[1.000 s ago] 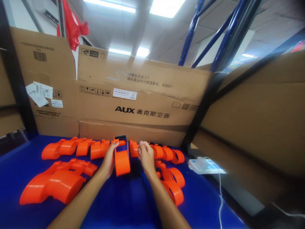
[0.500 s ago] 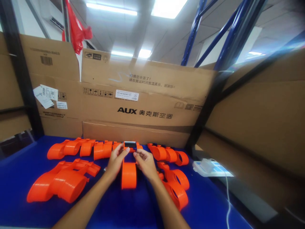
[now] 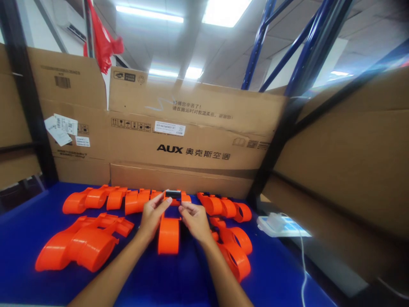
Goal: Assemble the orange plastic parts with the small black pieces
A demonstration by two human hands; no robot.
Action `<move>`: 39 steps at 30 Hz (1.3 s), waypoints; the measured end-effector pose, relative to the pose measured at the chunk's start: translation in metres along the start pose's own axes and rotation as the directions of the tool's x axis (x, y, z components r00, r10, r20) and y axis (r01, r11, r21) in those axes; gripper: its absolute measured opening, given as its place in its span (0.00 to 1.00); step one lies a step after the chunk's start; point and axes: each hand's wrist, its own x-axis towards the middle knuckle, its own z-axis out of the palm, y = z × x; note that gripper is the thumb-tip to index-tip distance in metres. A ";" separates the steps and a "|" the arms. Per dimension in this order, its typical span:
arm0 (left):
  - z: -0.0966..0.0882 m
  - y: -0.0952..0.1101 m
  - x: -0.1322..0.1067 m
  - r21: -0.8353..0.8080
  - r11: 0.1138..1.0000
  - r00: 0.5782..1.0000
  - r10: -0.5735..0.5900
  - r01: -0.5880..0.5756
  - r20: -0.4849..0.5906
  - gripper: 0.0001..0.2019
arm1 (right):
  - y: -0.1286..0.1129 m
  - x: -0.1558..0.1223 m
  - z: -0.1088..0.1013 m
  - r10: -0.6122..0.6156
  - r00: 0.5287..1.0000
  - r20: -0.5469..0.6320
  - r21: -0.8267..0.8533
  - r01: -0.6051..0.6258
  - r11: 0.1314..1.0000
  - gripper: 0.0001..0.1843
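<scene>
Both my hands hold one orange plastic tape-dispenser shell (image 3: 168,234) upright over the blue table (image 3: 166,281). My left hand (image 3: 152,215) pinches its far end from the left, and my right hand (image 3: 194,218) pinches it from the right. A small black part (image 3: 173,194) sits at the top of the shell between my fingertips. A row of similar orange shells (image 3: 105,198) lies behind my hands. A pile of them (image 3: 79,243) lies to the left, and more of these orange pieces (image 3: 234,247) lie to the right.
Brown cardboard boxes (image 3: 191,136) wall off the back and the right side (image 3: 345,162). A white device with a cable (image 3: 277,224) lies at the table's right edge. Blue rack posts (image 3: 258,42) rise behind the boxes, and a red bag (image 3: 102,38) hangs at upper left.
The shell moved from my left hand alone to both hands and turned end-on toward me. My right hand came in to grip its far end by the black part.
</scene>
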 end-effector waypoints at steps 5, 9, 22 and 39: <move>-0.002 -0.004 0.001 0.025 0.999 1.000 0.021 -0.021 0.015 0.26 | 0.001 0.000 0.000 -0.038 0.999 -0.030 -0.062 0.036 0.997 0.16; -0.002 -0.006 0.002 0.049 0.998 0.998 0.031 -0.034 0.055 0.26 | 0.002 0.000 0.001 -0.049 0.998 -0.040 -0.103 0.045 0.994 0.17; -0.001 -0.007 0.002 0.077 0.994 0.996 0.077 -0.080 0.045 0.23 | 0.008 0.006 0.002 -0.062 0.995 -0.074 -0.066 0.057 0.996 0.14; 0.001 0.015 -0.009 -0.263 0.965 0.990 -0.032 -0.004 -0.134 0.19 | 0.014 0.004 -0.019 -0.127 0.981 0.149 -0.457 0.182 0.871 0.04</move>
